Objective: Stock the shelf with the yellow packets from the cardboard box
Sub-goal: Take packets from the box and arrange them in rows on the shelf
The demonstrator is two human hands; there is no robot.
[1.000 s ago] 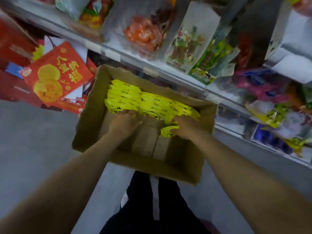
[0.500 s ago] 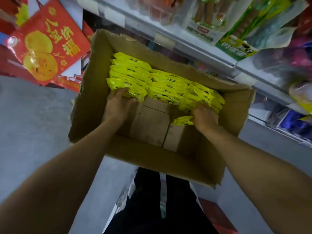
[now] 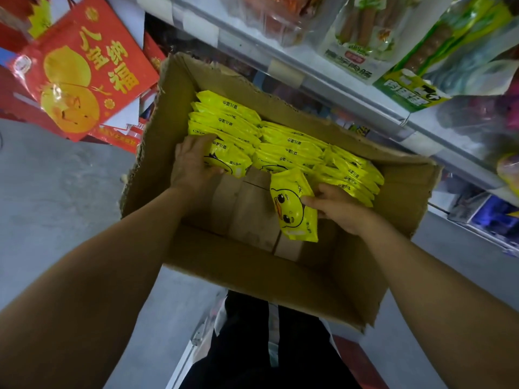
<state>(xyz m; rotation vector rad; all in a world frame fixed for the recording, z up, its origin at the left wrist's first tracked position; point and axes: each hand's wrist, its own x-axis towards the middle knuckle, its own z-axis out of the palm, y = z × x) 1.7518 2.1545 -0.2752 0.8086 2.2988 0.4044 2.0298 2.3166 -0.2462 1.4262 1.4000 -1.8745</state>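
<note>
Both hands inside an open cardboard box point(image 3: 280, 273) of glossy yellow packets point(image 3: 289, 147), centre of frame.

The right hand point(image 3: 334, 209) pinches one flat, crinkled packet point(image 3: 295, 206) printed with a duck face, lifted clear of the rows. The left hand point(image 3: 193, 161) curls round the nearest packet point(image 3: 230, 158) of the left stack. Remaining packets stand on edge along the box's far wall, corrugated and torn at the rim. A white metal shelf point(image 3: 351, 96) with clear-film snack bags point(image 3: 362, 37) crosses the upper right; a red paper bag point(image 3: 84, 66) lies upper left.
</note>
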